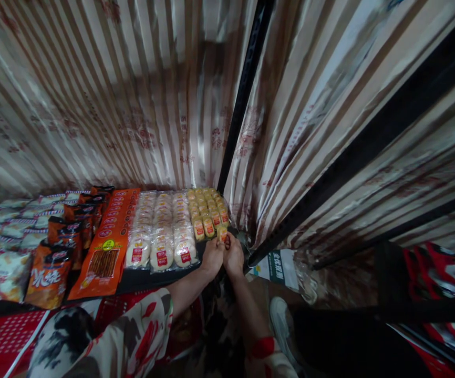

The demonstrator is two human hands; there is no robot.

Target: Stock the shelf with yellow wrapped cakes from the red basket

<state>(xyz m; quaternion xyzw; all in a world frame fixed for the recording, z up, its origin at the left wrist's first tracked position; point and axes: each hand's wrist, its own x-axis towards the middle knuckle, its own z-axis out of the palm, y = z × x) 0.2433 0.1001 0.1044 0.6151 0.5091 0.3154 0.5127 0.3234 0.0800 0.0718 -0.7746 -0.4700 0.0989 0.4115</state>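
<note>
Grip: both hands meet at the front right corner of the shelf (160, 281), left hand (213, 257) and right hand (234, 256) touching, fingertips pinched together on one small yellow packet (223, 232); both are closed on it, right hand slightly nearer

Held item: the small yellow packet sits at the near end of its row, just above the fingertips, long axis running away from the person toward the curtain (133, 105)

Just beyond the grip: rows of yellow packets (207, 210), lined front to back

Left of the grip: three rows of white round cakes in clear wrappers (162, 231), red labels facing up, touching the yellow rows

Further left: a long orange pack (107, 247) lying flat, then dark orange snack bags (60, 247), then pale bags (2, 236) at the far left

Right of the grip: a black upright post (243, 94) rising behind the shelf corner

Below the grip: floral sleeves (133, 336), a white shoe (280, 317)

No bin or box holds the goods; they lie open on the shelf
</note>
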